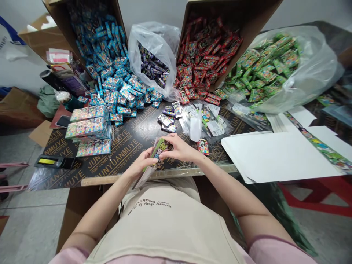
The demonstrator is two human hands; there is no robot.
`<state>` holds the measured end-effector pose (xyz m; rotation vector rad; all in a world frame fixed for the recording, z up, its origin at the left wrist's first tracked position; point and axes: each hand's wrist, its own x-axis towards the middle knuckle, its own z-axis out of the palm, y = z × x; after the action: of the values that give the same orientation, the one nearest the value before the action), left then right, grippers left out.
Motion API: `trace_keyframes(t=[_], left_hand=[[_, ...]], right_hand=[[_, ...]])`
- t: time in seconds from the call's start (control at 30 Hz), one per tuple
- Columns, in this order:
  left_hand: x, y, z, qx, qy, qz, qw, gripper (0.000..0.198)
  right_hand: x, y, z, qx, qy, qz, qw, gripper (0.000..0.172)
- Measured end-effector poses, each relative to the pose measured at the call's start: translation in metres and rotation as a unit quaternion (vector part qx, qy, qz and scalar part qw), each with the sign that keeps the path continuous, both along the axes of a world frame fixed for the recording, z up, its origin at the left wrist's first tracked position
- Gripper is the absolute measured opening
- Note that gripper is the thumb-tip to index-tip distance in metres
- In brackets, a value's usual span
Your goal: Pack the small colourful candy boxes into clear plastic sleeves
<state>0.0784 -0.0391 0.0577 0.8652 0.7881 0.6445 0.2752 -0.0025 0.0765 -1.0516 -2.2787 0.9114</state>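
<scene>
Close to the table's front edge, my left hand (143,161) grips a clear plastic packet with a green and black printed face (159,151). My right hand (178,148) has its fingers closed on the packet's upper right side. Whether a small box lies inside the packet is hard to make out. Just beyond my hands lie several small purple and white boxes (168,121). One red box (202,146) rests near my right wrist. Flat clear packets with printed cards (210,119) are spread behind it.
Blue boxes (121,95) and red boxes (202,62) spill from cartons. Plastic bags hold purple boxes (154,66) and green boxes (266,66). Wrapped stacks (88,128) and a tape dispenser (56,161) stand left; white sheets (280,156) overhang the front edge at right.
</scene>
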Motion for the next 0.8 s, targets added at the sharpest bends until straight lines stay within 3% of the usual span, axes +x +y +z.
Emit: trace_keyframes(t=[0.17, 0.37, 0.43, 0.53, 0.6, 0.67, 0.73, 0.8], left_hand=[[0.001, -0.002, 0.003, -0.007, 0.016, 0.011, 1.000, 0.058], [0.001, 0.000, 0.013, -0.004, 0.027, 0.062, 0.998, 0.051], [0.001, -0.002, 0.015, -0.008, 0.027, 0.067, 0.997, 0.055], [-0.002, -0.006, 0.015, -0.050, 0.008, 0.043, 0.998, 0.060], [-0.007, -0.006, 0.012, -0.067, 0.017, 0.045, 0.997, 0.060], [-0.015, -0.003, 0.009, -0.063, 0.043, 0.079, 0.994, 0.060], [-0.024, 0.001, 0.006, -0.056, 0.059, 0.135, 0.987, 0.063], [-0.031, 0.003, 0.006, -0.058, 0.063, 0.188, 0.979, 0.063]], right_hand=[[-0.002, 0.005, 0.000, -0.043, 0.071, -0.016, 0.996, 0.037], [-0.011, 0.002, 0.001, -0.083, 0.132, 0.081, 0.985, 0.046], [-0.015, 0.000, -0.001, -0.095, 0.160, 0.073, 0.980, 0.043], [-0.011, 0.000, -0.002, -0.076, 0.181, 0.003, 0.981, 0.043], [0.003, 0.003, -0.005, -0.021, 0.158, -0.056, 0.986, 0.054], [0.029, 0.007, -0.013, 0.049, 0.100, -0.163, 0.980, 0.070], [0.060, 0.012, -0.030, 0.101, -0.011, -0.318, 0.943, 0.080], [0.089, 0.015, -0.056, 0.108, -0.155, -0.442, 0.877, 0.084]])
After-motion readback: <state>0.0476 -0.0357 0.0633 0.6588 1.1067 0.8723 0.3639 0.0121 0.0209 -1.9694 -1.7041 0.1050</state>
